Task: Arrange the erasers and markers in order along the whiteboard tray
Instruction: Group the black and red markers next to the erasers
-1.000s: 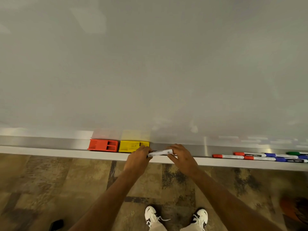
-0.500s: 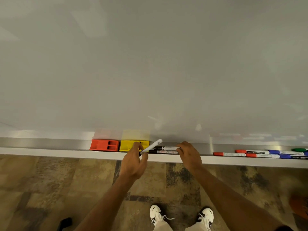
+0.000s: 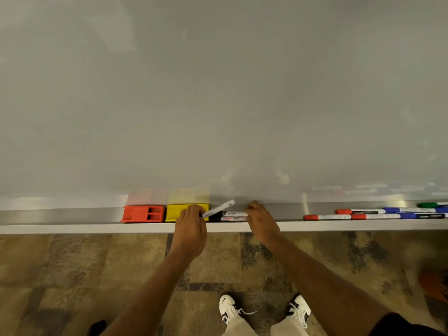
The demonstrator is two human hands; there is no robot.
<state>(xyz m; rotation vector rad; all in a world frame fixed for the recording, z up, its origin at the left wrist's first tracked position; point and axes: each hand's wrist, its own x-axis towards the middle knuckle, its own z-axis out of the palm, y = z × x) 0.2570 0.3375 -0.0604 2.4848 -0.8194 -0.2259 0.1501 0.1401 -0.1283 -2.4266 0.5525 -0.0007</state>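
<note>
A red eraser [image 3: 143, 213] and a yellow eraser [image 3: 177, 210] sit side by side on the whiteboard tray [image 3: 60, 215]. My left hand [image 3: 191, 229] grips a white marker [image 3: 219, 208], tilted up to the right above the tray. Two black-capped markers [image 3: 230, 216] lie in the tray just right of the yellow eraser. My right hand [image 3: 260, 220] rests its fingertips on their right ends. Further right lie red-capped markers [image 3: 327, 217], blue-capped markers [image 3: 409, 210] and a green-capped marker [image 3: 429, 204].
The whiteboard [image 3: 218, 93] fills the upper view. Below the tray is patterned carpet [image 3: 72, 275] with my white shoes [image 3: 230, 309] on it. A dark object [image 3: 97, 327] lies on the floor at the lower left.
The white marker was held level between both hands; my left hand has since lifted and tilted it. My right hand let go and moved onto the black-capped markers' ends.
</note>
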